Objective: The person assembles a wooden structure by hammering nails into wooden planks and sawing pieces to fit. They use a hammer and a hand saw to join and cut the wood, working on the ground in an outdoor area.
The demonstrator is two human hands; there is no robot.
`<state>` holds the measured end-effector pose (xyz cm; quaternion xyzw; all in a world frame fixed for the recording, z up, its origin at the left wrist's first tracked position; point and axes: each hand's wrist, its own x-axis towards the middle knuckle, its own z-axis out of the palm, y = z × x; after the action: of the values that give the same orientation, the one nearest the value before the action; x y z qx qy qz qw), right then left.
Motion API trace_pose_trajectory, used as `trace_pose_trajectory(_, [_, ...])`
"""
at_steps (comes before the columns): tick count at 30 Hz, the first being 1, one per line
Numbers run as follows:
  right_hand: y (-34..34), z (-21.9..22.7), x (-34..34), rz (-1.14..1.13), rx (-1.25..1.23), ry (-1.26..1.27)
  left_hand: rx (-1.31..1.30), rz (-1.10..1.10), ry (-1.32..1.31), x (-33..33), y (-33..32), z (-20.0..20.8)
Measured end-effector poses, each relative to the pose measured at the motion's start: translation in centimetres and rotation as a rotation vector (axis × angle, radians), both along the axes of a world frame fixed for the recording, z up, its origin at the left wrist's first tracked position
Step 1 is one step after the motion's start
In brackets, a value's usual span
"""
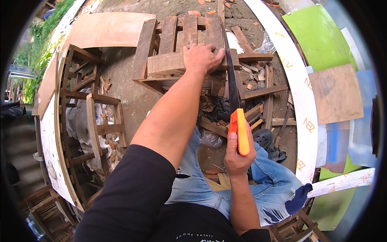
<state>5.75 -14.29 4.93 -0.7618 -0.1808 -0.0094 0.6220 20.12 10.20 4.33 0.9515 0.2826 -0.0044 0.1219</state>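
Note:
A rough wooden plank [166, 64] lies crosswise on a slatted wooden bench [167, 35] in front of me. My left hand [202, 59] presses down on the plank near its right end, fingers curled over the far edge and thumb out to the right. My right hand [239, 162] is wrapped round the orange handle of a handsaw [232, 86]. The dark blade points away from me, beside the plank's right end, close to my left thumb. Whether its teeth touch the wood I cannot tell.
Scrap wood [266, 92] and dark plastic litter the ground right of the bench. A wooden frame [93, 121] stands at the left, by a tan plywood sheet [109, 30]. A long white board [300, 97] edges the right side, with a green panel [318, 36] beyond.

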Motion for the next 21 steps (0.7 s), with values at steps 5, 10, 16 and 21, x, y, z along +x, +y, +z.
trace_pose_trajectory(5, [0.4, 0.4, -0.4, 0.010, -0.035, -0.012, -0.006, 0.007, 0.009, 0.0, -0.1, 0.2])
trace_pose_trajectory(10, [0.2, 0.9, -0.3, 0.063, -0.020, 0.025, -0.038, 0.004, 0.025, -0.1, 0.0, 0.5])
trace_pose_trajectory(16, [-0.8, 0.8, 0.3, 0.039, 0.066, 0.206, -0.042, 0.003, 0.020, 0.0, 0.2, 0.4])
trace_pose_trajectory(21, [-1.0, 1.3, 0.4, 0.023, 0.015, 0.201, -0.045, 0.021, 0.018, 0.1, 0.2, 0.2])
